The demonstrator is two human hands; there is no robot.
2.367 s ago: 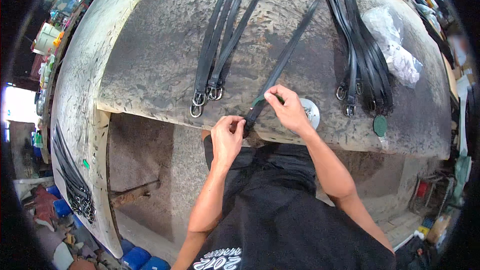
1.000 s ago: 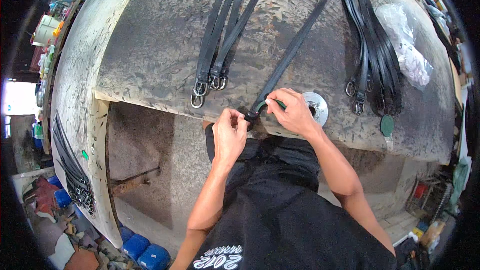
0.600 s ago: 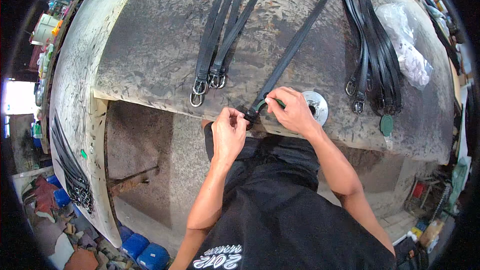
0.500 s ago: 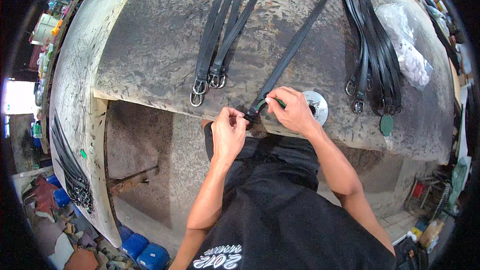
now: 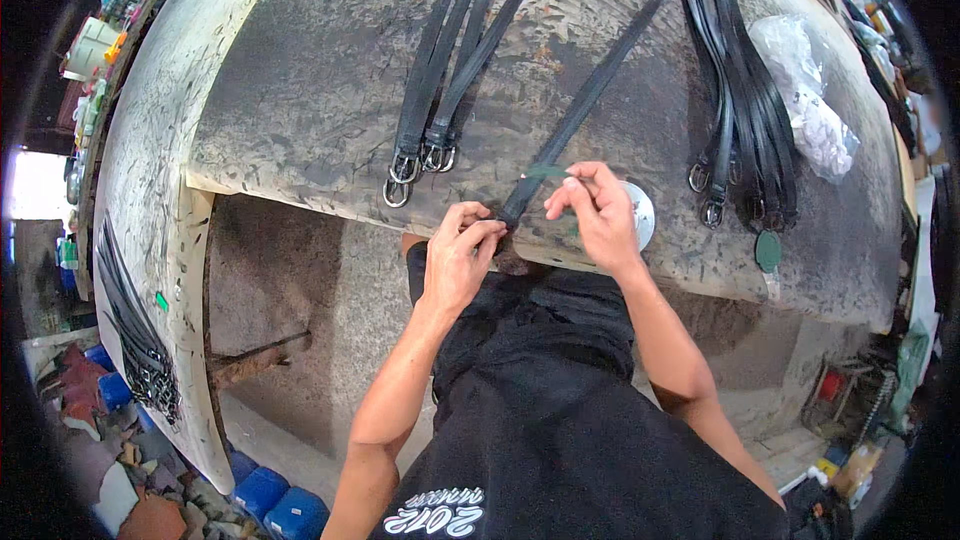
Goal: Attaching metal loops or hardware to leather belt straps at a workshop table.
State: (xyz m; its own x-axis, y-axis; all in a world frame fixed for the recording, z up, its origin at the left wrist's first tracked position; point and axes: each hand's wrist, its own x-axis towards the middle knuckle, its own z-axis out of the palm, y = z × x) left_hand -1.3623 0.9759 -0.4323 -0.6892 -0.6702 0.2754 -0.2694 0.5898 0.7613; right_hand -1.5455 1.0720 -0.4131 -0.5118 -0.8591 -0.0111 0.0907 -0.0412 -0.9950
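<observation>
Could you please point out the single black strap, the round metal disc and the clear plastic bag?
single black strap [image 5: 590, 100]: head view, mid-length.
round metal disc [image 5: 642, 218]: head view, exposed right edge.
clear plastic bag [image 5: 805, 105]: head view, middle.

We're in a leather workshop: scarred, stained workbench [image 5: 300, 90], bundles of black buckled straps [image 5: 745, 110] laid out on it (more strips [image 5: 135, 340] at the left edge), scraps littering the floor [image 5: 110, 460].

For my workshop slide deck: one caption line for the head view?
Left hand pinches the end of a black strap on a worn workbench; right hand holds a thin strip.
</observation>
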